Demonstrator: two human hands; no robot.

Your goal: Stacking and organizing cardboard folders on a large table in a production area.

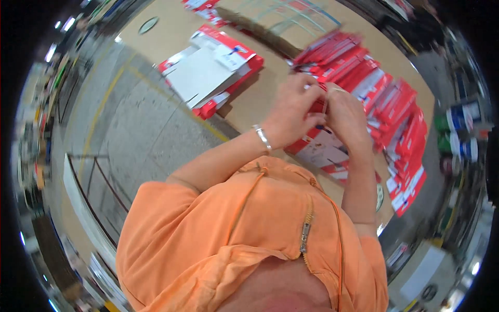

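My left hand (292, 108), with a bracelet at its wrist, has its thumb and fingers curled round the edge of a red-and-white printed cardboard carton (325, 151). Close beside it, my right hand (347, 113) is bent over the same edge, its fingertips nearly meeting the left ones. The carton's printed face slopes down toward my body, and my right forearm covers part of it. What lies between the fingertips is mostly hidden and slightly blurred.
Flat red-and-white cartons (392, 106) lie in overlapping rows on the right of the brown table (249, 106). A stack of white-faced red cartons (205, 73) rests at the left. A person in dark clothes (416, 28) is at the far right. Buckets (462, 117) stand beyond the table.
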